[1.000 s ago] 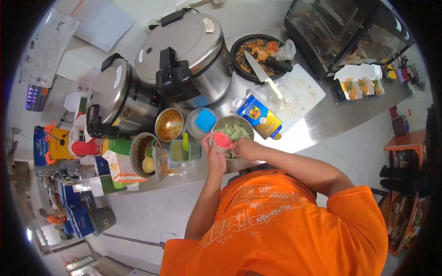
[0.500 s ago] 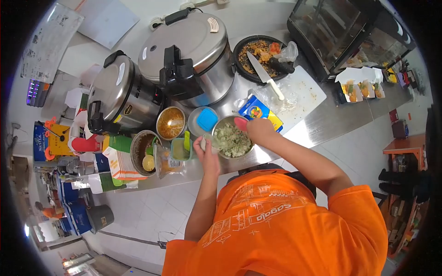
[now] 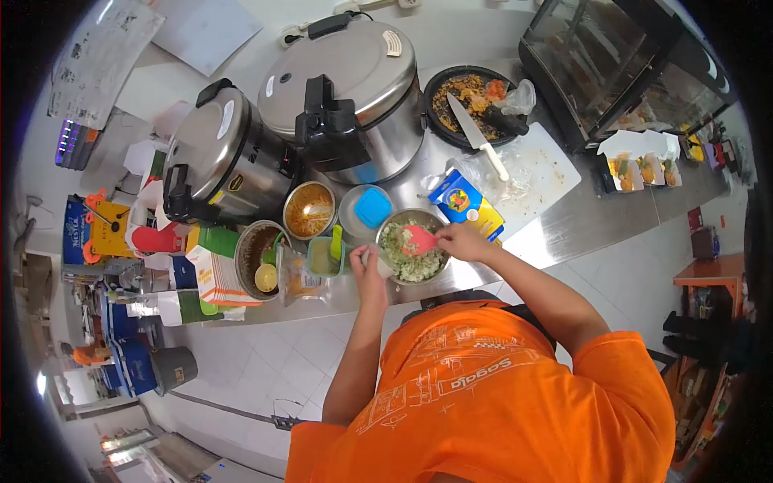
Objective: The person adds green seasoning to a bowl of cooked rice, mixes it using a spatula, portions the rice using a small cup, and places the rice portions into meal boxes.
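My right hand (image 3: 467, 243) grips the handle of a pink-red rice paddle (image 3: 420, 239), whose blade rests over the rice in a steel bowl (image 3: 427, 216). White rice mixed with green bits (image 3: 417, 264) fills much of that bowl. At the bowl's left rim, my left hand (image 3: 368, 272) is closed around a small, pale, translucent cup (image 3: 383, 264); its contents cannot be made out. Just left of this hand stands a clear square tub (image 3: 320, 262) with a green spoon (image 3: 336, 243) in it. Behind the bowl sits a round container with a blue lid (image 3: 373, 208).
Two large rice cookers (image 3: 346, 76) stand at the back. A knife (image 3: 477, 137) lies across a black dish (image 3: 429, 113) and a white cutting board (image 3: 551, 173). A blue-yellow box (image 3: 463, 201) is right of the bowl. Filled food boxes (image 3: 640, 165) stand by a glass cabinet (image 3: 612, 72).
The paddle has swung from the bowl's right edge to lie flatter over the middle of the rice. My left hand stays beside the rim with the cup. The view has shifted slightly.
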Action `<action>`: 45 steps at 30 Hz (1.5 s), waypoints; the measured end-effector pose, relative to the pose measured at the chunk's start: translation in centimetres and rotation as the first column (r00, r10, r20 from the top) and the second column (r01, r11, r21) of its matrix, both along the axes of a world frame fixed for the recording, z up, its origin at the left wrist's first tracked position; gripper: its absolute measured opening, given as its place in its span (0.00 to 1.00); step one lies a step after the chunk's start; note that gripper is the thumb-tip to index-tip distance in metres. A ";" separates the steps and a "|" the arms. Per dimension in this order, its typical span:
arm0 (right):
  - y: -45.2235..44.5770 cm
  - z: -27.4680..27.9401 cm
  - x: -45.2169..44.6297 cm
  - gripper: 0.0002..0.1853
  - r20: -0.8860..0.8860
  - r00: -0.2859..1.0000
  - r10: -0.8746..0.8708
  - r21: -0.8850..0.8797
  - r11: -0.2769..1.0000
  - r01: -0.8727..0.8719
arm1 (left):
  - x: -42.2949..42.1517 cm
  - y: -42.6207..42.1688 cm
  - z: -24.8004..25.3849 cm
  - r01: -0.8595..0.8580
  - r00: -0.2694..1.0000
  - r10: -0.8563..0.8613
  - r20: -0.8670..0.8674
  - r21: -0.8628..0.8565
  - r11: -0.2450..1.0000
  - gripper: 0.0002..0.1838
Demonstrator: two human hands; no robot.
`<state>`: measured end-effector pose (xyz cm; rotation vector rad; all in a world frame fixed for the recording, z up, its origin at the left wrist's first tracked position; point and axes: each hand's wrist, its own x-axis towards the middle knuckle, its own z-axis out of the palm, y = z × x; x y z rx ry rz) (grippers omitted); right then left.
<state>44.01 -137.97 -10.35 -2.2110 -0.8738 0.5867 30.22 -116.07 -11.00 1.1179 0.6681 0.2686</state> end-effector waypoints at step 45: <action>-20.0 5.3 -4.2 0.19 -0.886 0.369 -0.282 0.081 0.689 0.721 | 9.5 -14.6 4.0 0.461 0.873 -0.225 0.432 -0.584 0.669 0.23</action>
